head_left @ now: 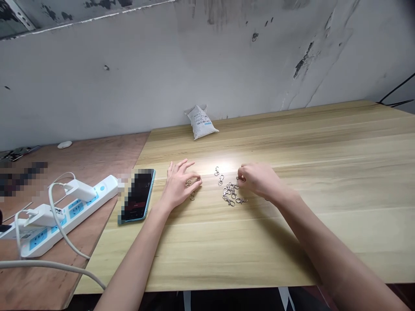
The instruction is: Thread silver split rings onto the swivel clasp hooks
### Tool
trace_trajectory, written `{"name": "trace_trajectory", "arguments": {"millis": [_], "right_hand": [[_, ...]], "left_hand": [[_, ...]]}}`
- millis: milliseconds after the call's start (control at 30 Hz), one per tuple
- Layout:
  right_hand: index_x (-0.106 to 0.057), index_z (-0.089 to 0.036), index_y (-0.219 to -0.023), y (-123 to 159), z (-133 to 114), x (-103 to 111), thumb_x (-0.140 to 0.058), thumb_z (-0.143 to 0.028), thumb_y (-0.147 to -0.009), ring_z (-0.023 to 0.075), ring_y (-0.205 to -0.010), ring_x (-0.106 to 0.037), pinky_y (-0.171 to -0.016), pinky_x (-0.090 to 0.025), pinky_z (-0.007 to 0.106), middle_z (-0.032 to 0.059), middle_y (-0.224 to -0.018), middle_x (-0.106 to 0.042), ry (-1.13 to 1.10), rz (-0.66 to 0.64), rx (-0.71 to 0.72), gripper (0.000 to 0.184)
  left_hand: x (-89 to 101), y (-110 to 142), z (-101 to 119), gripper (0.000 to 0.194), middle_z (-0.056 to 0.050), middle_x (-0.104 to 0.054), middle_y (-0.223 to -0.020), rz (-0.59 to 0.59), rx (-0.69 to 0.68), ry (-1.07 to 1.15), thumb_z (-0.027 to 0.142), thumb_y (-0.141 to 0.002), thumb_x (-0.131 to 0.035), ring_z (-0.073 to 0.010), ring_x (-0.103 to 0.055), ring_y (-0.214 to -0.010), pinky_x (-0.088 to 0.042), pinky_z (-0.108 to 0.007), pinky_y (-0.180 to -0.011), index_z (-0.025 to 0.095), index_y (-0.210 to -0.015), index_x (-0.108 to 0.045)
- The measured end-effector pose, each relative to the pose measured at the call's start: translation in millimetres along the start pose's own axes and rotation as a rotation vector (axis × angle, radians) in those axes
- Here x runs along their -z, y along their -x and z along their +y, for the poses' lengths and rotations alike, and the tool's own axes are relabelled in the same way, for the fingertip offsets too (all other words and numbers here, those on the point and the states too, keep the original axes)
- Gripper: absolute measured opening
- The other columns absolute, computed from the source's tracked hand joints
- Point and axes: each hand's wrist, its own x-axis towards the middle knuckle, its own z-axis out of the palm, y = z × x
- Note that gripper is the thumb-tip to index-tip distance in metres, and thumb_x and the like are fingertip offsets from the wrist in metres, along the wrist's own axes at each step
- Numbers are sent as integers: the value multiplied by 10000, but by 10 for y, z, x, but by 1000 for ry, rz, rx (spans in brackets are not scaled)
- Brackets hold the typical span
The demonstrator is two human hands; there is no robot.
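- Pale wood-grain worktop (327, 172), seen from above, with a bright patch of glare near its middle.
- Fingers (185, 165) of the left hand (177, 186): we see them fanned, with the thumb and forefinger closing together around a small metal split ring (188, 182). We cannot tell whether the ring is clamped.
- Fingers (244, 172) of the right hand (260, 179): we see them bunched together at the far edge of the pile, over a small metal piece (240, 178). The fingertips hide the contact, so we cannot tell whether they are clamped on it.
- Between the hands: a loose, tangled pile of silver lobster clasps (231, 193) on the worktop, with two lying apart toward the far side. A second split ring (192, 196) lies just beside the left hand.
- Left of the left hand: a smartphone (138, 195) in a blue case, lying face up with its screen pixelated.
- Far edge: a white printed plastic packet (201, 122) leaning against a stained, scuffed plaster wall (139, 73).
- Farther left, on a lower plywood table (86, 259): a white-and-blue power strip (69, 218) holding two white chargers (80, 190) with white cables (55, 264). We also note a small white object (65, 144) near the wall.
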Motion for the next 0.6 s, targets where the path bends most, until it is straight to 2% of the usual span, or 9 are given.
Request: {"name": "trace_trajectory", "arguments": {"millis": [167,300,500,600], "right_hand": [[-566,-194,-635,9,-106,-58,-571,-153,-681,120,-554,-467,-497,-199,253,14,-676,-645,-75,20,22,62],[-600,-203,-698,9,-112,-57,-547,-142,-731,133,-626,-529,-518,-239,240,14,-749,-682,-168,69,105,87],[-634,-216,-754,-10,-153,-64,-557,-145,-765,132,-596,-551,-534,-276,239,3,-706,-680,-294,133,106,105],[-623,-215,-776,-13,-180,-66,-550,-152,-789,128,-611,-563,-549,-290,235,-4,-714,-685,-335,142,112,97]], "left_hand": [[-45,-18,-3,110,-22,-556,-1364,1,2,33,350,-876,-633,-288,-370,-1374,-139,-644,-1158,300,-879,-731],[-62,-23,4,97,-44,-554,-1364,-15,52,87,319,-865,-642,-304,-383,-1362,-215,-654,-1127,261,-853,-718],[-48,-28,88,119,-40,-638,-1252,55,-101,-28,237,-892,-585,-271,-454,-1312,-180,-612,-1165,251,-854,-697],[-53,-39,114,158,-35,-662,-1206,67,-111,-35,214,-914,-541,-258,-482,-1285,-175,-601,-1169,239,-843,-680]]}}
